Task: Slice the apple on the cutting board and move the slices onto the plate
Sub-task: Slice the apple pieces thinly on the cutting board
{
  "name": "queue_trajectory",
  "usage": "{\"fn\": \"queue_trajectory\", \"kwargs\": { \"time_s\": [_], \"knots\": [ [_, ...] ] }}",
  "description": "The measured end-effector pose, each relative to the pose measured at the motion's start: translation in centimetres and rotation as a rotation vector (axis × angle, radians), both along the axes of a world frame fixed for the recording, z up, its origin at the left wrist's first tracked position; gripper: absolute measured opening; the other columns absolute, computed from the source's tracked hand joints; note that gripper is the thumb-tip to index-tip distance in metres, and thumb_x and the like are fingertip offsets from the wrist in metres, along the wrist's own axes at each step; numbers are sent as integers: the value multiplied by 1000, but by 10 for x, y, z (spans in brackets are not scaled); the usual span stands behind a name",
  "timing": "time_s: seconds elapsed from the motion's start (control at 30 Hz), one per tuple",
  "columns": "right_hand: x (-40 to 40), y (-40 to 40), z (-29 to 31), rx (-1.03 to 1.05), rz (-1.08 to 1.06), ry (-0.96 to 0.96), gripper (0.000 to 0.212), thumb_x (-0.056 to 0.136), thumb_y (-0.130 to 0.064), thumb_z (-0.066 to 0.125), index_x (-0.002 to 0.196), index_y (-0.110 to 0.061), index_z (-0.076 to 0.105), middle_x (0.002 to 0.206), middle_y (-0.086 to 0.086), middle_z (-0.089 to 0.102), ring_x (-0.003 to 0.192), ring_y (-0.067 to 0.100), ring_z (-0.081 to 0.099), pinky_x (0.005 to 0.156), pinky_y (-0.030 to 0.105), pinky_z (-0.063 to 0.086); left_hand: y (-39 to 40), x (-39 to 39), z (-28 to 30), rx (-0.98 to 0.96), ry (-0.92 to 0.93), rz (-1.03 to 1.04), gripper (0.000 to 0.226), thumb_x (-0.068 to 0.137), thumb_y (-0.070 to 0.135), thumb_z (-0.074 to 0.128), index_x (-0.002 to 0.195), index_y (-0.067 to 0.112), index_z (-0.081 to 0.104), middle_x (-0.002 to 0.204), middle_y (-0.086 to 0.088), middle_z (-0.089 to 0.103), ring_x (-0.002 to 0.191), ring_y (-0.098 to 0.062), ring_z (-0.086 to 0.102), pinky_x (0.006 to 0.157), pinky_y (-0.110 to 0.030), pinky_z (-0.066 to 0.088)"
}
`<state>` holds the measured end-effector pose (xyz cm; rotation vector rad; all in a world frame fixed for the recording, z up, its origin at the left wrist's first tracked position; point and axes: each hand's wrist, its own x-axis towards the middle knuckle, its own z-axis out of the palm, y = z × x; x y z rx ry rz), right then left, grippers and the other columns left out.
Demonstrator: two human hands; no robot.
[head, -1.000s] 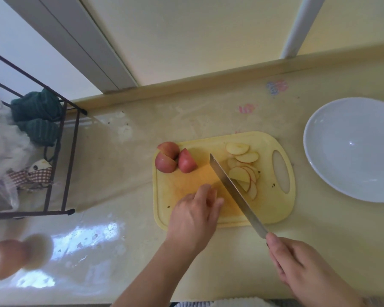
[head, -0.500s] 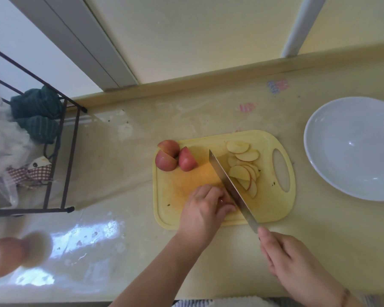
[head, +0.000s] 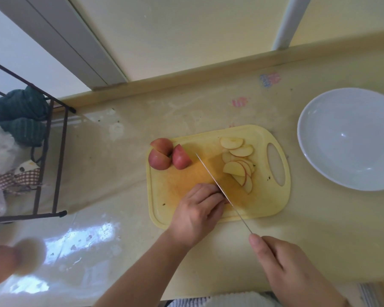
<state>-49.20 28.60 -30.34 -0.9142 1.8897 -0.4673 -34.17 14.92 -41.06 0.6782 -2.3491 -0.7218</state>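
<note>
A yellow cutting board (head: 273,202) lies mid-counter. Red apple wedges (head: 162,157) stand at its far left corner. Several thin apple slices (head: 237,165) lie fanned on its right half. My left hand (head: 200,211) is curled over an apple piece near the board's front edge; the piece is almost wholly hidden under the fingers. My right hand (head: 290,269) grips the handle of a long knife (head: 220,189), whose blade stands edge-down right against my left fingertips. The white plate (head: 350,138) sits empty to the right of the board.
A dark wire rack (head: 47,156) with green cloths and bags stands at the left. A blurred brown object (head: 7,262) is close to the camera at the lower left. A wall ledge runs along the counter's far side.
My left hand slid right and curled onto the apple piece. The knife tipped up onto its edge and came against my fingers, with my right hand drawing slightly closer to me.
</note>
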Motion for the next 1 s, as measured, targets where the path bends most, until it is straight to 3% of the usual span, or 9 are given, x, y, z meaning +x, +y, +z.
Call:
{"fn": "queue_trajectory", "kwargs": {
  "time_s": [0.43, 0.57, 0.87, 1.0],
  "knots": [
    [12, -6, -10, -44, -40, 15, 56, 75, -68, 21, 56, -17, 37, 49, -12, 51, 51, 9, 45, 55, 22, 37, -2, -2, 0, 6, 10, -11, 10, 89, -3, 73, 97, 2, 77, 108, -7, 71, 100, -23, 67, 88, -31, 54],
    [9, -19, -22, -78, -53, 45, 63, 75, -70, 19, 56, -15, 42, 46, 0, 50, 52, 10, 48, 55, 26, 38, -3, 0, -4, 23, 8, -26, 9, 92, 1, 73, 100, 0, 76, 108, -9, 71, 101, -26, 68, 87, -35, 55],
    [7, -10, -8, -80, -34, 48, 61, 73, -70, 21, 56, -14, 39, 49, -4, 49, 49, 12, 43, 54, 26, 35, 0, 0, -7, 17, 46, 21, 9, 95, 5, 70, 95, -2, 76, 101, -11, 71, 94, -26, 68, 84, -35, 55],
    [8, -6, -5, -51, -44, 58, 62, 74, -69, 22, 57, -12, 39, 49, 4, 46, 49, 12, 42, 57, 30, 38, 0, 0, -7, 23, 46, 24, 9, 94, 5, 71, 97, -2, 77, 102, -10, 71, 95, -26, 68, 86, -33, 55]
  ]
}}
